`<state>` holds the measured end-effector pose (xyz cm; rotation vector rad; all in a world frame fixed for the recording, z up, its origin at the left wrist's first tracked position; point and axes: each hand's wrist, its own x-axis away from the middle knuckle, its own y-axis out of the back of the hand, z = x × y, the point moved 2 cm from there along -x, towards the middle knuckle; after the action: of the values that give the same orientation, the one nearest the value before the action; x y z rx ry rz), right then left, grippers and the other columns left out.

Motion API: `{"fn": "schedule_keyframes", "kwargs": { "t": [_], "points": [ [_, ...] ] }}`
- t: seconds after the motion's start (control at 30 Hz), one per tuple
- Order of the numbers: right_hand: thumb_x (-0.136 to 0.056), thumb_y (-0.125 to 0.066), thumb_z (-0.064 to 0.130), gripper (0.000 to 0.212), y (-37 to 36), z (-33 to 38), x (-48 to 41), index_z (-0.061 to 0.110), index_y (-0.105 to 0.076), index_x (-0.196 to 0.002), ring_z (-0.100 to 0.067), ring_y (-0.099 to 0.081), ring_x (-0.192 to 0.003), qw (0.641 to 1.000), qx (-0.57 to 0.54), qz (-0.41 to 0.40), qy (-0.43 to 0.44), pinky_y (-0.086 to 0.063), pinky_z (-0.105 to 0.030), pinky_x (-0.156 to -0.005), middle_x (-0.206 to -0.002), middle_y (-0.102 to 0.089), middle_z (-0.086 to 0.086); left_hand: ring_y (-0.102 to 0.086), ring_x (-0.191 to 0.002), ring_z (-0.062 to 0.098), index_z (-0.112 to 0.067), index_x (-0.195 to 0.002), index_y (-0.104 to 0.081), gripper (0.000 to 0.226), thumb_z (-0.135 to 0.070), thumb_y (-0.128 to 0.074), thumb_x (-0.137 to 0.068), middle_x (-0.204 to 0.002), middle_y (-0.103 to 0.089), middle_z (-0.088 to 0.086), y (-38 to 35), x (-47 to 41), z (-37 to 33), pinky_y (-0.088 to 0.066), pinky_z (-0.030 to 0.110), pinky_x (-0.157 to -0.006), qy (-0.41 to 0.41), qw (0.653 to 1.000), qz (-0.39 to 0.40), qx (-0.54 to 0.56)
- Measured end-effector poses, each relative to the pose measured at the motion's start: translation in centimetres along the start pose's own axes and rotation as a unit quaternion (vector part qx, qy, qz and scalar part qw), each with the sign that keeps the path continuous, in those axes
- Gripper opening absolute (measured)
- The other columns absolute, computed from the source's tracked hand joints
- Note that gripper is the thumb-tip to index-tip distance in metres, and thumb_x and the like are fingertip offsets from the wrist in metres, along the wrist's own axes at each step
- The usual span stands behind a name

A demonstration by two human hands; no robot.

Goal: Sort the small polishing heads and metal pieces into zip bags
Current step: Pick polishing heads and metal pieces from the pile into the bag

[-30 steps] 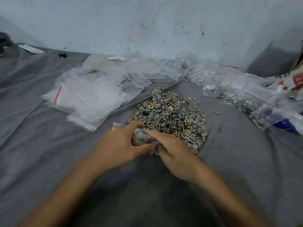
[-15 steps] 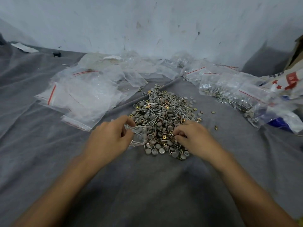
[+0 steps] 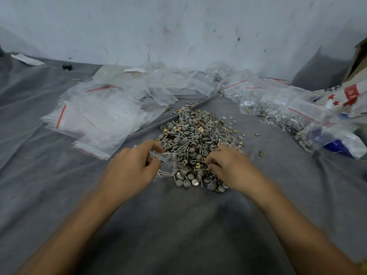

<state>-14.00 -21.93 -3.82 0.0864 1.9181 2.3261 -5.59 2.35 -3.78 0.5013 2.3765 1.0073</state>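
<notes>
A heap of grey polishing heads, metal pins and small brass pieces (image 3: 198, 135) lies on the grey cloth in the middle. My left hand (image 3: 132, 169) grips a small clear zip bag (image 3: 167, 163) at the heap's near left edge; a few pins show inside it. My right hand (image 3: 228, 167) rests on the heap's near right side, fingertips curled into the pieces, pinching small parts there. What exactly it pinches is hidden by the fingers.
Empty zip bags with red seals (image 3: 95, 116) are piled at the left and back. Filled bags of parts (image 3: 282, 116) lie at the right, beside a printed sack (image 3: 349, 96). A white wall (image 3: 178, 26) stands close behind. Grey cloth (image 3: 178, 225) covers the surface.
My right hand left the bag's mouth and moved right onto the heap, where it now picks at pieces. My left hand keeps hold of the bag.
</notes>
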Motion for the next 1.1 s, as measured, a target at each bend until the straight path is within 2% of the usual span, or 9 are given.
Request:
{"fn": "schedule_keyframes", "kwargs": {
  "t": [0.2,0.33,0.43,0.53,0.57,0.67,0.77,0.93,1.1],
  "points": [
    [-0.097,-0.066,0.031,0.006,0.6,0.7,0.3,0.029,-0.071,-0.098,-0.004,-0.056,-0.091,0.989,-0.129,-0.074,-0.02,-0.046,-0.027,-0.081,-0.097,-0.06,0.013,-0.061,-0.065,0.011,-0.034,-0.12,-0.067,0.029,-0.024,-0.056,-0.095,-0.06,-0.063,-0.007,0.0,0.0,-0.2,-0.055,0.04,-0.072,0.004,1.0,0.022,-0.01],
    [-0.093,-0.071,0.03,0.005,0.8,4.3,0.8,0.03,-0.07,-0.088,0.001,-0.059,-0.084,0.967,-0.231,-0.102,0.038,-0.041,-0.011,-0.073,-0.091,-0.061,0.014,-0.065,-0.072,0.015,-0.032,-0.119,-0.071,0.029,-0.025,-0.055,-0.096,-0.066,-0.068,-0.008,0.0,-0.1,-0.3,-0.055,0.041,-0.074,0.009,1.0,0.022,-0.018],
    [-0.091,-0.073,0.03,0.005,-0.3,7.3,0.6,0.025,-0.071,-0.09,-0.003,-0.06,-0.082,0.955,-0.27,-0.102,0.075,-0.044,-0.013,-0.075,-0.091,-0.059,0.012,-0.065,-0.074,0.016,-0.033,-0.116,-0.072,0.028,-0.024,-0.056,-0.095,-0.069,-0.069,-0.008,0.1,0.0,-0.4,-0.055,0.041,-0.074,0.01,1.0,0.018,-0.016],
    [-0.092,-0.073,0.031,0.01,-1.8,8.8,-0.2,0.022,-0.069,-0.093,-0.012,-0.06,-0.085,0.969,-0.22,-0.077,0.083,-0.052,-0.037,-0.082,-0.095,-0.058,0.007,-0.066,-0.075,0.017,-0.033,-0.115,-0.073,0.029,-0.022,-0.057,-0.093,-0.07,-0.069,-0.009,0.2,0.0,-0.4,-0.055,0.041,-0.075,0.008,1.0,0.014,-0.011],
    [-0.091,-0.073,0.033,0.011,-2.0,8.7,-0.4,0.023,-0.069,-0.091,-0.012,-0.06,-0.084,0.971,-0.212,-0.079,0.079,-0.052,-0.039,-0.08,-0.094,-0.058,0.008,-0.066,-0.074,0.017,-0.032,-0.115,-0.073,0.029,-0.021,-0.057,-0.093,-0.069,-0.069,-0.008,0.3,0.0,-0.3,-0.055,0.04,-0.075,0.01,1.0,0.015,-0.007],
    [-0.091,-0.072,0.04,0.015,-1.3,6.9,-0.6,0.026,-0.07,-0.086,-0.004,-0.061,-0.073,0.956,-0.262,-0.126,0.048,-0.051,-0.023,-0.067,-0.087,-0.058,0.014,-0.064,-0.072,0.016,-0.031,-0.115,-0.072,0.028,-0.022,-0.056,-0.094,-0.067,-0.067,-0.008,0.4,-0.1,-0.2,-0.054,0.039,-0.073,0.011,1.0,0.012,-0.004],
    [-0.096,-0.067,0.033,0.009,-0.3,4.4,-0.9,0.026,-0.072,-0.093,0.0,-0.057,-0.079,0.963,-0.22,-0.154,0.028,-0.046,-0.026,-0.073,-0.09,-0.059,0.014,-0.061,-0.063,0.01,-0.031,-0.115,-0.072,0.027,-0.022,-0.056,-0.095,-0.062,-0.066,-0.008,0.5,-0.2,-0.1,-0.052,0.035,-0.066,0.009,1.0,0.008,0.004],
    [-0.096,-0.066,0.019,0.015,-0.8,2.6,-1.9,0.027,-0.074,-0.106,-0.014,-0.059,-0.097,0.989,-0.139,-0.037,0.02,-0.049,-0.036,-0.089,-0.103,-0.056,0.005,-0.058,-0.056,0.007,-0.03,-0.115,-0.072,0.027,-0.023,-0.054,-0.096,-0.059,-0.064,-0.008,0.5,0.0,-0.2,-0.05,0.032,-0.061,0.005,1.0,0.011,0.013],
    [-0.097,-0.064,0.025,0.022,-1.6,2.8,-2.4,0.033,-0.071,-0.116,-0.014,-0.052,-0.106,0.995,-0.089,-0.01,0.037,-0.041,-0.031,-0.083,-0.104,-0.05,0.008,-0.058,-0.057,0.006,-0.03,-0.117,-0.071,0.028,-0.022,-0.054,-0.096,-0.059,-0.065,-0.007,0.4,0.0,-0.1,-0.046,0.03,-0.059,0.008,1.0,0.019,0.013]
  ]
}}
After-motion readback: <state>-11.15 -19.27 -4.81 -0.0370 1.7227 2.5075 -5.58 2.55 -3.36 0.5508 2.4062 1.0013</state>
